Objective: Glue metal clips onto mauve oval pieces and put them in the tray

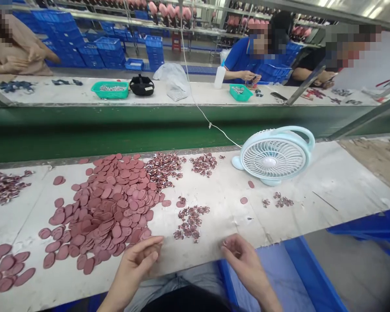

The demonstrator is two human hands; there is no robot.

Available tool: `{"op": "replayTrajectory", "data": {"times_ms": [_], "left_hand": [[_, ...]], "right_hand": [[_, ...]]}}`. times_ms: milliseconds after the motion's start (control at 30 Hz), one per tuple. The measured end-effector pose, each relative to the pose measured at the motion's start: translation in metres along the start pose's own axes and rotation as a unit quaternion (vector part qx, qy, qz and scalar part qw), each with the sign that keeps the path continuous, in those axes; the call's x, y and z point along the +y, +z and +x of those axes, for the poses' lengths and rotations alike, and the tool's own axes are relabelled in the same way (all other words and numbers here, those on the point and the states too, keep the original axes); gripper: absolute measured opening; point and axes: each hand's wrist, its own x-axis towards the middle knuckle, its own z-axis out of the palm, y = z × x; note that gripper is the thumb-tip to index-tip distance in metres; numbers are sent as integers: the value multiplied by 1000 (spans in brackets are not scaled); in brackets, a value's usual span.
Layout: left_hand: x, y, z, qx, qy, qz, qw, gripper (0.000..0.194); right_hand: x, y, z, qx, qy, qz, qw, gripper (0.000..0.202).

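White cloth covers the desk [312,203] in a workshop, and a green conveyor belt [117,130] runs behind it. On the left half of the desk a big heap of dark red oval pads [110,203] is spread, with more ovals [6,268] lying apart at the near left edge. Small piles of tiny red and white pieces [190,223] are seen near the middle, and others [164,167] lie further back beside the heap. A pale blue fan [274,156] stands at the right, tilted up, and its white cable [198,108] goes up across the belt.

The left hand [136,266] is held over the near edge of the desk, just beside the near edge of the heap; its thumb and fingers are pressed together on something small, but what is pinched cannot be told. The right hand [243,260] is held near the edge too, near the middle pile; its fingers are curled and loosely spread, and whether a piece is held cannot be told.

On the far bench [68,93] two green trays [110,89], a black pouch [142,85] and a white bottle [219,76] are placed. Other persons [247,58] are working there, and blue crates [68,34] are stacked behind them.
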Motion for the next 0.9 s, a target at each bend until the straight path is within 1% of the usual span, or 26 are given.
{"op": "replayTrajectory", "data": {"times_ms": [33, 67, 100, 133, 200, 233, 267, 300, 333, 367, 400, 433, 467, 500, 533, 567, 633, 700, 733, 767, 800, 833, 867, 900], "left_hand": [[4, 6, -5, -11, -62, -94, 994, 74], [8, 12, -10, -14, -125, -184, 975, 68], [13, 17, -15, 19, -149, -251, 956, 64], [18, 21, -20, 32, -174, -298, 938, 64], [26, 25, -29, 54, -206, -350, 912, 65], [28, 26, -32, 56, -221, -367, 902, 66], [30, 26, -34, 57, -235, -383, 892, 66], [31, 27, -35, 57, -248, -396, 882, 66], [32, 29, -37, 53, -256, -409, 874, 66], [34, 31, -38, 48, -259, -419, 869, 66], [36, 35, -38, 44, -259, -425, 866, 65], [40, 39, -39, 39, -254, -428, 866, 65], [44, 44, -40, 30, -250, -430, 867, 64], [47, 48, -41, 22, -249, -431, 867, 63], [51, 52, -42, 15, -247, -431, 868, 62], [54, 55, -43, 10, -247, -430, 869, 61], [57, 58, -44, 6, -245, -428, 870, 61], [56, 59, -45, 0, -241, -431, 870, 62], [55, 60, -45, -6, -238, -433, 869, 63], [54, 60, -45, -13, -236, -435, 869, 63], [53, 61, -45, -20, -235, -434, 869, 62], [52, 62, -46, -26, -237, -432, 870, 61], [51, 64, -46, -30, -240, -429, 870, 60], [51, 67, -47, -32, -244, -426, 870, 60]], "right_hand": [[-5, 8, 9, -4, 1, -3, 1000, 40], [-7, 15, 16, 4, 3, -4, 1000, 40], [-6, 19, 21, 15, 7, 4, 1000, 43], [-4, 20, 24, 31, 11, 20, 999, 47], [3, 17, 24, 65, 27, 85, 994, 56], [6, 13, 21, 72, 42, 129, 988, 57], [9, 7, 19, 74, 58, 168, 981, 58], [10, 1, 18, 48, 75, 243, 966, 57], [12, -5, 18, -2, 91, 339, 936, 55], [12, -11, 22, -64, 98, 437, 892, 52], [13, -18, 29, -167, 100, 601, 775, 48], [13, -23, 38, -236, 92, 665, 703, 58], [12, -27, 48, -272, 82, 695, 661, 75], [10, -30, 58, -295, 85, 712, 632, 81], [7, -31, 67, -304, 86, 710, 629, 81], [3, -31, 73, -302, 90, 711, 628, 74], [-12, -23, 73, -279, 96, 718, 631, 44], [-32, -8, 57, -199, 105, 717, 660, 18], [-43, 1, 44, -137, 100, 712, 681, 25], [-53, 12, 31, -8, 136, 643, 754, 38], [-62, 23, 17, 79, 154, 566, 806, 53], [-69, 35, 3, 103, 172, 506, 839, 69], [-74, 45, -10, 105, 180, 473, 856, 85], [-77, 56, -21, 87, 190, 437, 875, 95]]}}
